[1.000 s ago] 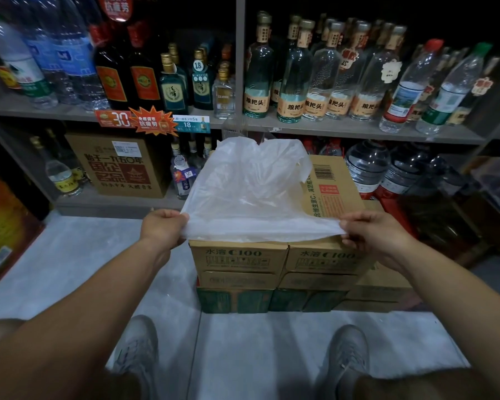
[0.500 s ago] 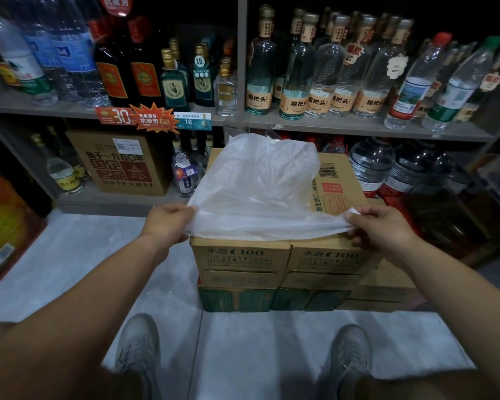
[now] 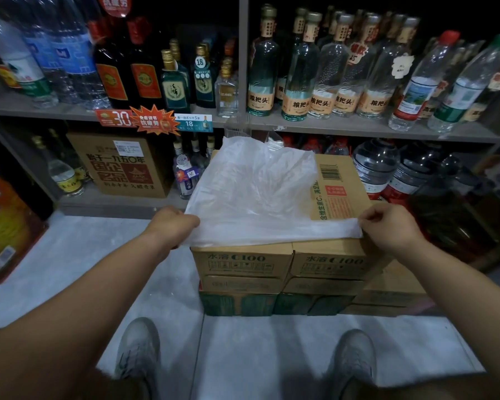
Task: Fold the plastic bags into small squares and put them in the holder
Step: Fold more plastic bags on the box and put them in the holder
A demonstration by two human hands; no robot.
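A translucent white plastic bag (image 3: pixel 260 194) lies spread over the top of a stack of cardboard boxes (image 3: pixel 341 183) in front of me. My left hand (image 3: pixel 172 223) grips the bag's near left corner. The near right corner is pinched by my right hand (image 3: pixel 387 223) between thumb and fingers. The near edge of the bag is stretched taut between both hands along the boxes' front edge. The bag's far end is crumpled near the shelf. A clear plastic holder (image 3: pixel 238 127) seems to hang on the shelf edge behind the bag; its shape is hard to tell.
Grey shelves (image 3: pixel 358 127) full of glass and plastic bottles stand right behind the boxes. A brown carton (image 3: pixel 122 166) sits on the lower shelf at left. An orange package (image 3: pixel 6 223) leans at far left. My two shoes (image 3: pixel 139 353) rest on the grey floor.
Both hands have kept hold of the bag's near corners and drawn its near edge taut at the boxes' front edge. The bag lies a little flatter on the boxes.
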